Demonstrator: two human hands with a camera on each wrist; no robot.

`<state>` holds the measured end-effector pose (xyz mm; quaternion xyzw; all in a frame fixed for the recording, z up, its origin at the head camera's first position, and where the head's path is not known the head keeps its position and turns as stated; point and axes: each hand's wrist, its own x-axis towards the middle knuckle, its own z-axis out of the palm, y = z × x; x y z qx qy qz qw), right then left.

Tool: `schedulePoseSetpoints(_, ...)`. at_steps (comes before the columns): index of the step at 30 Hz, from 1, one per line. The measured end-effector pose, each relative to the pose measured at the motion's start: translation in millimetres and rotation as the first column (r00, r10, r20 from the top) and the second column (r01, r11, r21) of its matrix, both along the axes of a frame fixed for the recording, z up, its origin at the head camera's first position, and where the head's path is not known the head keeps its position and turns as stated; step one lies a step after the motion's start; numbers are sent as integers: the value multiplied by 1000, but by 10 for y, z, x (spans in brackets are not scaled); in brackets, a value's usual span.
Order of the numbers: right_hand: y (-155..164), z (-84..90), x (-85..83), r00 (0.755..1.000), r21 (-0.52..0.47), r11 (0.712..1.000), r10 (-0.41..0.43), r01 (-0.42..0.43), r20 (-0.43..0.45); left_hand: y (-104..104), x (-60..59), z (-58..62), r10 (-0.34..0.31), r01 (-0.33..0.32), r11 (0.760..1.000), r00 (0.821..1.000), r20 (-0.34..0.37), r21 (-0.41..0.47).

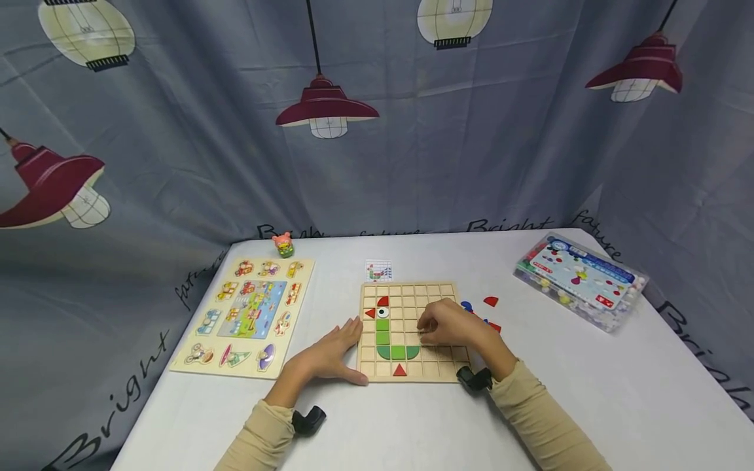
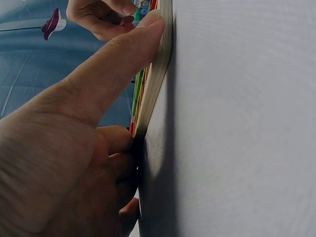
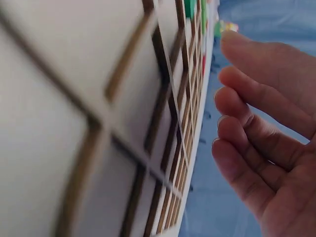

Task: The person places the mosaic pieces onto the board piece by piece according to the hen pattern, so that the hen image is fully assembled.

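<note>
A wooden grid board (image 1: 374, 373) lies on the table. On its left part, a bird-like figure is laid out: a red quarter-circle (image 1: 383, 301), an eye tile (image 1: 383, 313), green squares (image 1: 383, 337), green rounded pieces (image 1: 413, 352) and red triangles (image 1: 400, 370). My left hand (image 1: 330, 353) rests at the board's left edge, thumb by the near corner and fingers spread along the side. Above the right half of the grid hovers my right hand (image 1: 450, 324). Its fingers (image 3: 232, 128) are loosely bent, with nothing showing between them in the right wrist view.
Loose red and blue pieces (image 1: 491, 301) lie right of the board, partly behind my right hand. A small pattern card (image 1: 378, 270) sits beyond it. To the left are a picture puzzle board (image 1: 194, 330) and a small figurine (image 1: 284, 245); at right, a clear plastic case (image 1: 580, 281).
</note>
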<state>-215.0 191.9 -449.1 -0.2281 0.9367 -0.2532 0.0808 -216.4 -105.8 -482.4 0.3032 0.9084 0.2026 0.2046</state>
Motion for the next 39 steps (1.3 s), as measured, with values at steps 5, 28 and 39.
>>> schedulePoseSetpoints(5, 234, -21, -89, 997, 22, 997, -68, 69, -43, -3, 13, -30, -5, 5, 1000, 1000, 3, 3)
schedulePoseSetpoints(28, 1212, -61, -305, 854, 205, 857, -503, 472, 134, 13, 34, -13, -1, 1, 1000, 1000, -9, 0)
schedulePoseSetpoints(39, 1176, -66, -310, 798, 258, 786, -597, 562, 81, -2, 13, -3, 5, -5, 1000, 1000, -11, 3)
